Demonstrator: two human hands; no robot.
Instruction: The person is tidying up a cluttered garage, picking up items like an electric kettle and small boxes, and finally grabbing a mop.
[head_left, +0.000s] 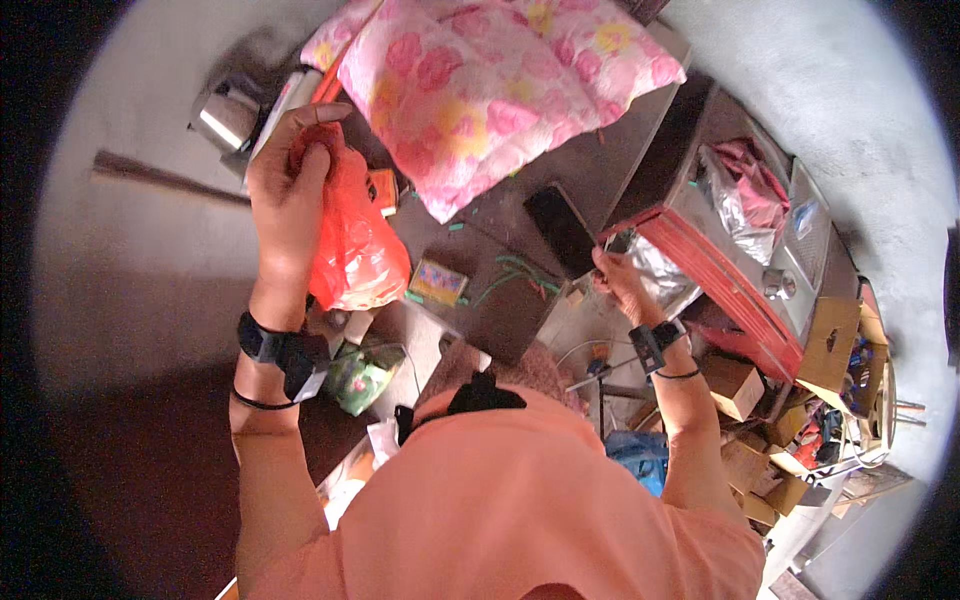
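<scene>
My left hand (289, 187) grips the gathered neck of a red plastic bag (360, 255). The bag hangs bulging and its contents are hidden. On the right, my right hand (621, 283) holds a flat black smartphone (562, 229) by its near corner, with its dark face up. Between the hands is a dark table (517, 319) carrying a small printed box (439, 282) and loose green strips (510, 277). A pink floral cushion (487, 90) covers the far part of the table. Behind the red bag, a small orange box (384, 191) is partly hidden.
A metal kettle (225, 116) stands at the far left by the wall. To the right is a red-edged cabinet (720, 281) with a plastic-wrapped cloth (750, 195) on top. Cardboard boxes (829, 352) crowd the lower right. A green bag (364, 379) lies below the table's left side.
</scene>
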